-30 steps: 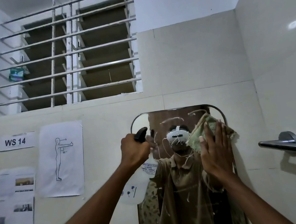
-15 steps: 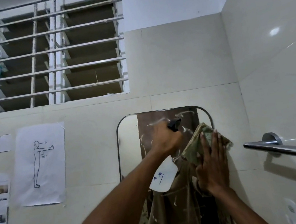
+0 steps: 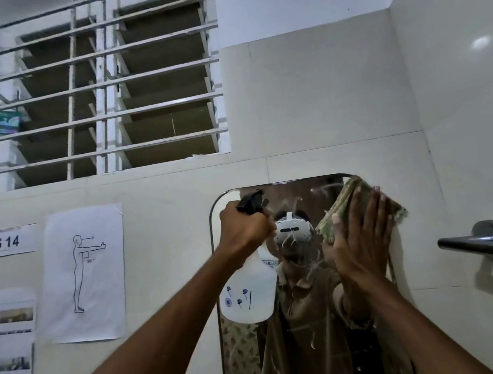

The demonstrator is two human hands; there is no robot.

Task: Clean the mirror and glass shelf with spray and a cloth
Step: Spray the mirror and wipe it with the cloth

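A tall wall mirror (image 3: 310,351) with rounded top corners hangs ahead, streaked with foam and drips. My left hand (image 3: 246,229) grips the black trigger head of a white spray bottle (image 3: 249,293) in front of the mirror's upper left. My right hand (image 3: 360,241) presses a folded greenish cloth (image 3: 340,206) flat against the mirror's upper right corner. The mirror reflects a person in a brown shirt wearing a white headset. No glass shelf is in view.
A chrome towel bar (image 3: 491,245) juts from the right wall beside the mirror. Paper sheets (image 3: 86,274) and a "WS 14" label (image 3: 0,242) are taped to the left wall. A barred louvre window (image 3: 101,93) sits above.
The spray bottle swung right across the mirror, then back to its left side. My right hand slid the cloth up toward the mirror's top right corner.
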